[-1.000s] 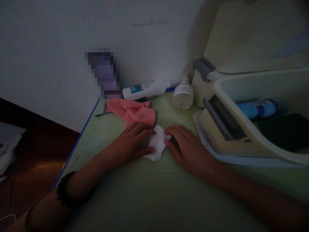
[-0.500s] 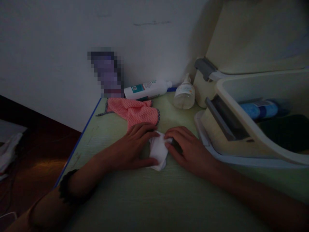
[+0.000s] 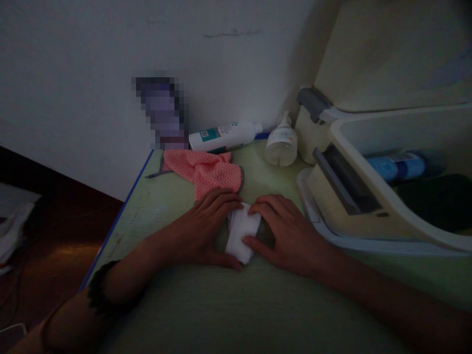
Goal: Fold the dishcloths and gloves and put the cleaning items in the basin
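Observation:
A folded white tissue (image 3: 243, 231) lies on the green tabletop (image 3: 236, 305) between my hands. My left hand (image 3: 208, 228) spans its left side, fingers at the far end and thumb at the near end. My right hand (image 3: 285, 228) grips the right side, with the fingertips on the far part and the thumb pressed on top. Just beyond my left fingers lies a crumpled pink cloth (image 3: 217, 172) with a dark checked border.
Against the wall, a white bottle (image 3: 224, 136) lies on its side near a clear pump bottle (image 3: 281, 145). A pale bin (image 3: 344, 216) with a raised lid stands at right, holding a blue bottle (image 3: 398, 166). A blurred-out object (image 3: 162, 110) leans at back left.
The tissue has turned into a narrower, neater strip and come slightly nearer to me. My left thumb has slid down to its near end; my right thumb has moved onto it.

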`<state>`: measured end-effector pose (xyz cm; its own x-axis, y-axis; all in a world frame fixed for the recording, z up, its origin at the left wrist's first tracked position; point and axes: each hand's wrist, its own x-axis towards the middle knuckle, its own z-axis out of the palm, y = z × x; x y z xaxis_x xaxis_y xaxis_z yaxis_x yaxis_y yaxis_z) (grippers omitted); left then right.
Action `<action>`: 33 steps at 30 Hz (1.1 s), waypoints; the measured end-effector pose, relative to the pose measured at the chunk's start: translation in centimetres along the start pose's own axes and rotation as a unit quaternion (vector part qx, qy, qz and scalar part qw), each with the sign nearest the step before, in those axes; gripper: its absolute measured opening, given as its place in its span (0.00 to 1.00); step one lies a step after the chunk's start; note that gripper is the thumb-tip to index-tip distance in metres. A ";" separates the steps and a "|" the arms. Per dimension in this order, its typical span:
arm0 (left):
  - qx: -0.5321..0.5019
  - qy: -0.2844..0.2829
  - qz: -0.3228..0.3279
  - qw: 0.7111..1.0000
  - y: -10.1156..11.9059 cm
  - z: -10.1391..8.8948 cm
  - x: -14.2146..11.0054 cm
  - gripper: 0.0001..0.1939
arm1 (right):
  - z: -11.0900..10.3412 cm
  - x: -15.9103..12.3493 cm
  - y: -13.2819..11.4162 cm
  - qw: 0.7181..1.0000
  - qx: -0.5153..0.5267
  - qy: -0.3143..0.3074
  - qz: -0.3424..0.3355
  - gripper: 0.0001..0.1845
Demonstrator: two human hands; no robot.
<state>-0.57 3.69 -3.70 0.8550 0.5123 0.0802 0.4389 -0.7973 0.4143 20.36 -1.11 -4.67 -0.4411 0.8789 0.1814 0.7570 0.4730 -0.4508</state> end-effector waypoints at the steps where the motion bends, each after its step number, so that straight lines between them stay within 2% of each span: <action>1: 0.000 -0.003 -0.003 1.000 0.0 0.0 -0.1 0.45 | 0.0 0.0 0.0 1.000 -0.002 -0.001 0.000 0.20; 5: 0.001 0.003 -0.004 1.000 0.1 0.0 -0.1 0.47 | -0.1 0.0 0.1 1.000 -0.016 -0.003 0.014 0.18; 7: -0.004 0.021 -0.004 1.000 0.3 -0.1 0.0 0.44 | -0.1 0.0 0.1 0.999 -0.034 -0.001 0.021 0.15; 11: -0.021 0.012 -0.025 0.999 0.6 -0.6 0.3 0.23 | 0.0 0.2 0.4 0.998 -0.058 0.005 0.017 0.12; 13: -0.027 0.009 -0.015 0.999 0.7 -0.8 0.4 0.18 | -0.1 0.2 0.5 0.998 -0.057 0.009 0.014 0.13; 17: -0.019 0.027 0.034 0.999 0.7 -0.9 0.2 0.16 | -0.1 0.1 0.6 0.998 -0.060 0.009 0.017 0.13; 22: 0.015 0.002 0.080 0.997 0.9 -0.6 0.3 0.09 | 0.0 0.1 0.6 0.997 -0.069 0.010 0.024 0.14; 30: -0.080 -0.034 0.087 0.992 0.7 -1.1 0.5 0.10 | -0.2 0.1 0.5 0.998 -0.050 0.005 0.026 0.13; 33: -0.123 -0.022 0.088 0.988 0.8 -0.9 0.4 0.09 | -0.4 0.2 0.6 1.000 -0.019 -0.005 0.007 0.12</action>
<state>-0.11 3.58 -2.54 0.9258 0.3534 0.1339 0.2059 -0.7688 0.6054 20.90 -0.61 -4.60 -0.4359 0.8846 0.1660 0.7802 0.4633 -0.4203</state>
